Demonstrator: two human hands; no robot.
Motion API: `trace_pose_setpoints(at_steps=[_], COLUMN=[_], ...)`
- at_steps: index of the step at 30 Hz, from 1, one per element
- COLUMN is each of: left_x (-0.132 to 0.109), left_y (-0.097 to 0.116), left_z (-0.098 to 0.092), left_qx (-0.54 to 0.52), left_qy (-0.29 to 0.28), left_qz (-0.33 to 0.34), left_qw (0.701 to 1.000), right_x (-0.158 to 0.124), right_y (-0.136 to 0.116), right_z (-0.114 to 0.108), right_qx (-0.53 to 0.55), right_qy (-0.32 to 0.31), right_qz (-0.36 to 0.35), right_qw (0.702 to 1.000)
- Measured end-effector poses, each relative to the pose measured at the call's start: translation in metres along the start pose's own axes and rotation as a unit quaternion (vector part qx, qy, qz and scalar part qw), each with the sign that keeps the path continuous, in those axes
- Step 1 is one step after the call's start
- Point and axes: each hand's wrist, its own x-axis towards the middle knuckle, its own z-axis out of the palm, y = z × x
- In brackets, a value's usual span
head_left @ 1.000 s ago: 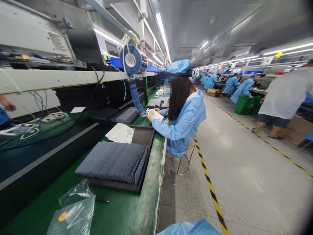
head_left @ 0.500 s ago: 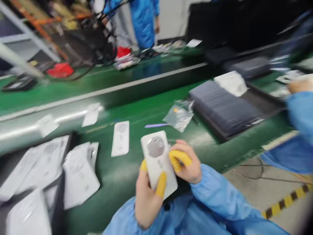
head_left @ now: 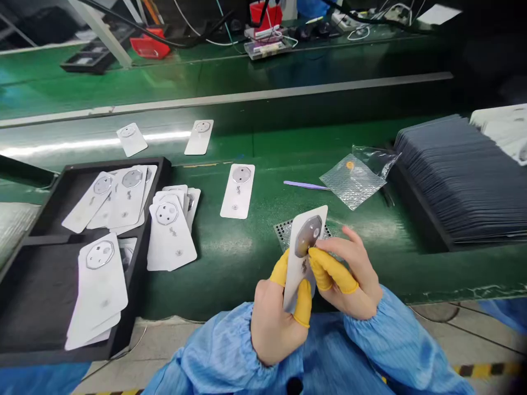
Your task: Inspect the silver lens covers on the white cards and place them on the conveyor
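Observation:
My left hand, with yellow finger cots, grips a white phone back cover by its lower edges, tilted up above the bench. The cover has a round silvery camera area near its top. Two yellow-capped fingertips of my right hand are pinched together at that camera area; anything between them is too small to make out. Behind the held cover, a sheet with dark dots lies partly hidden. Another white back cover lies flat on the bench beyond my left hand.
A black tray of white covers stands left, with a stack of covers beside it. Purple tweezers touch a clear bubble bag. Dark sheets fill a tray at right. A raised ledge crosses behind.
The view has swung right and steadied. The held cover is turned more edge-on, and my right fingertips have moved from its side edge onto the camera area.

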Motion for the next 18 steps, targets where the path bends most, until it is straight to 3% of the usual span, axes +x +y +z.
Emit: trace_pose_setpoints(at_steps=[4,10,18], left_x=[0.0,0.003,0.009], left_y=[0.0,0.0,0.0], left_z=[0.0,-0.001,-0.002], left_qx=[-0.004,0.038,0.115], left_qy=[0.023,0.035,0.044], left_qz=[0.017,0.07,0.147], left_qw=[1.0,0.996,0.981], right_x=[0.005,0.002,0.014], right_y=[-0.009,-0.011,-0.014], right_z=[0.001,0.006,-0.004], right_qx=[0.027,0.057,0.03], right_qy=[-0.02,0.004,-0.037], right_qz=[-0.018,0.023,0.018], right_qw=[0.999,0.998,0.999])
